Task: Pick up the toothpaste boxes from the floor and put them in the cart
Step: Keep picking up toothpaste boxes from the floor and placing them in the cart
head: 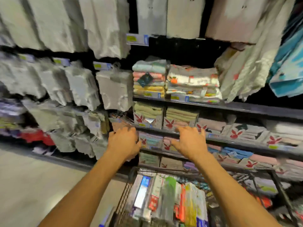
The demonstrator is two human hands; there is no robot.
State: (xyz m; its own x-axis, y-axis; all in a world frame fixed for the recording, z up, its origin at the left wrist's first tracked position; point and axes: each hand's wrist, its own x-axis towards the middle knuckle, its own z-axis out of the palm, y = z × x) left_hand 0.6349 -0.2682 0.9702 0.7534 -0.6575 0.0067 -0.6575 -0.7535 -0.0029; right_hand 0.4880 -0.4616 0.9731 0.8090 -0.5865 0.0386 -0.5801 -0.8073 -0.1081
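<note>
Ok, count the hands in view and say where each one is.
2. The left hand is raised near the far left corner of the cart. The right hand is level with it to the right, fingers spread. No others show.

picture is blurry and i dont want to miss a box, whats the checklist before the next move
1. Left hand free: ok, holds nothing.
2. Right hand free: ok, fingers spread, empty.
3. Black wire cart within reach: ok, right under the arms.
4. Colourful cardboard toothpaste boxes inside the cart: ok, many lie there.
5. Boxes left on the beige floor: cannot tell, none on the visible patch.
6. Room left in the cart: cannot tell, too blurred.
</note>
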